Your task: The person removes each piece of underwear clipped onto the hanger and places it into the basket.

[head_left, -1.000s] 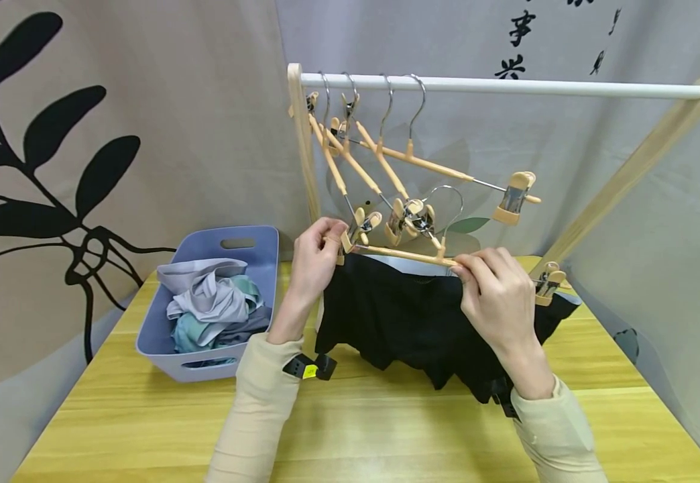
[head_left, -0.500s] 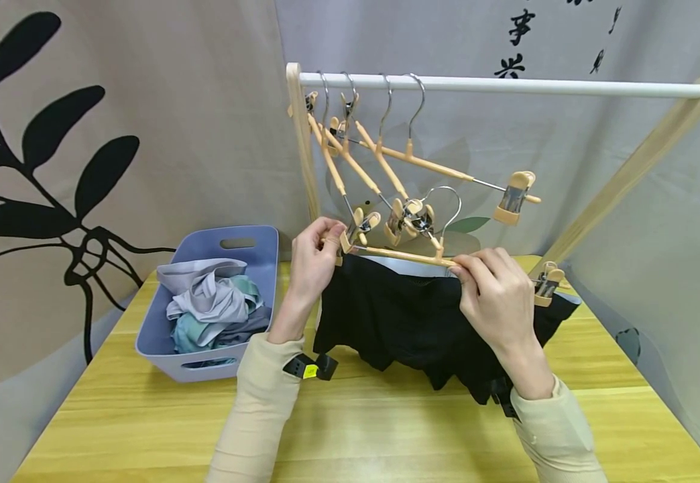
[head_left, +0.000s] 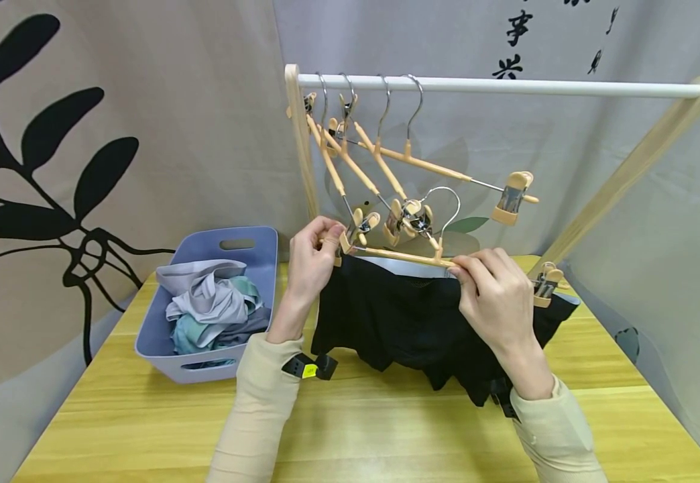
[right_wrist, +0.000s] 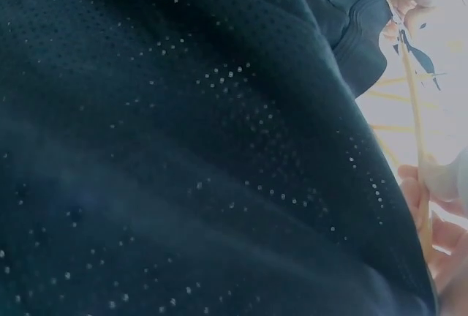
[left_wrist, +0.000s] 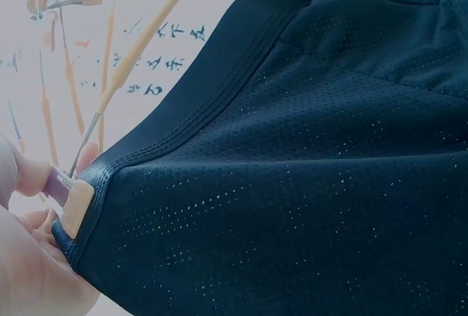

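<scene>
A black perforated garment [head_left: 395, 315] with a stitched waistband [left_wrist: 208, 104] hangs from a wooden clip hanger [head_left: 398, 255] above the table. In the head view my left hand [head_left: 314, 258] pinches the clip at the hanger's left end. That clip [left_wrist: 78, 206] sits on the waistband corner in the left wrist view. My right hand [head_left: 497, 292] grips the hanger bar just right of the metal hook [head_left: 455, 208]. Beyond it, the right-end clip [head_left: 546, 285] is at the garment's other corner; its bite cannot be made out. The garment fills most of the right wrist view.
Several clip hangers [head_left: 407, 157] hang from the white rail [head_left: 507, 85] of a wooden-ended rack, close behind my hands. A blue basket [head_left: 259, 258] with crumpled grey and teal clothes [head_left: 214, 298] stands left on the wooden table [head_left: 386, 429]. Printed curtains surround the table.
</scene>
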`<state>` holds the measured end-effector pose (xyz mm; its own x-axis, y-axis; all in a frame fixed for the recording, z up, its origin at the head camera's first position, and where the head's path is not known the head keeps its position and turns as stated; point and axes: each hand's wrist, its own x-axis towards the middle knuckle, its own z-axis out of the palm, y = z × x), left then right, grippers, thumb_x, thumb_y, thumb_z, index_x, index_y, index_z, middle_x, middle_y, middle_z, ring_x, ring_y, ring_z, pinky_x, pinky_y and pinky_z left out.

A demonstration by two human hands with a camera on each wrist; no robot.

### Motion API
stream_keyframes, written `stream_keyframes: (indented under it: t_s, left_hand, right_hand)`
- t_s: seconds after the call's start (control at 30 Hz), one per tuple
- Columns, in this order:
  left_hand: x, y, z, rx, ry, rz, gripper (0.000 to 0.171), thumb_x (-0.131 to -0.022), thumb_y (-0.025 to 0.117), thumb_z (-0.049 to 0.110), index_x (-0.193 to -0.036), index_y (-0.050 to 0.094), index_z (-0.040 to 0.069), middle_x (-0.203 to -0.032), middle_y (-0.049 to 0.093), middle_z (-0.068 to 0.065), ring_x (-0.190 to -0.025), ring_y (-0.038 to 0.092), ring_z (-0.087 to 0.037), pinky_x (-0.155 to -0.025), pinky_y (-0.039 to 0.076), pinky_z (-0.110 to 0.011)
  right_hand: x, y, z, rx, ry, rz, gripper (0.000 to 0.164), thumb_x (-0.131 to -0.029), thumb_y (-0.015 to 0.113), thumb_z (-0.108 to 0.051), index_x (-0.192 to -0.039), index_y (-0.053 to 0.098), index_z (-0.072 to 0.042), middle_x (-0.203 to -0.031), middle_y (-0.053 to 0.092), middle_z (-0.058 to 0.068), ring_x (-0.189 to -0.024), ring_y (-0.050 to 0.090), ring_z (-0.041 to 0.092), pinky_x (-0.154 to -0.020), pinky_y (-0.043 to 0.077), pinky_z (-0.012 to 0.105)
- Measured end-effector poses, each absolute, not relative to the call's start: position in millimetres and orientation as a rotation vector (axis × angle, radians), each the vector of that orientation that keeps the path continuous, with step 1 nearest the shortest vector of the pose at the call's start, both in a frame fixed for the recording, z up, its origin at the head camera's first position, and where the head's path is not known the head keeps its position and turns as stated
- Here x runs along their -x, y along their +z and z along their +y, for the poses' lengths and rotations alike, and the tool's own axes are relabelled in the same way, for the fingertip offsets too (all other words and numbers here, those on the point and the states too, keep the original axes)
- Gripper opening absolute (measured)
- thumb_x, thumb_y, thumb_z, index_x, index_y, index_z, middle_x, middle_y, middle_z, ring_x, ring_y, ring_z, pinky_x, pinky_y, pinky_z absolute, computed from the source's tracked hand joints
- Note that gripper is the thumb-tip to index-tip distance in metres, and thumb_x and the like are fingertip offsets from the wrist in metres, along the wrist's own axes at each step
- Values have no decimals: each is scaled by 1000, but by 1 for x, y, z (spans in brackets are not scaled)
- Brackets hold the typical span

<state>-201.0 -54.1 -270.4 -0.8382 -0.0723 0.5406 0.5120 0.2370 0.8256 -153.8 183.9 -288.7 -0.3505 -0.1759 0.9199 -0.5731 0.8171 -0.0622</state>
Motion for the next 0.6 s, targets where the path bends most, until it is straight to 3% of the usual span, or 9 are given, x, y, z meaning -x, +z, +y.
stream_keyframes:
  t_s: [0.3,0.6]
  left_hand:
    - [201,-270,-55,384,-1601,-2044,17,-88,58,11,-81,63,-3,-62,60,-14,-52,43,-1,-50,33,-19]
    - [200,-268,-58,394,-1602,-2045,17,-90,56,12,-83,64,-2,-69,62,-22,-50,45,0,-51,36,-17]
  right_hand:
    - [154,-288,183,-568,460,-1913,10,-80,66,-8,-80,70,1,-69,62,12,-65,55,26,-53,42,36]
    - [154,-289,182,-586,451,-1908,9,-80,66,-7,-80,69,1,-69,61,11,-64,55,26,-52,42,36]
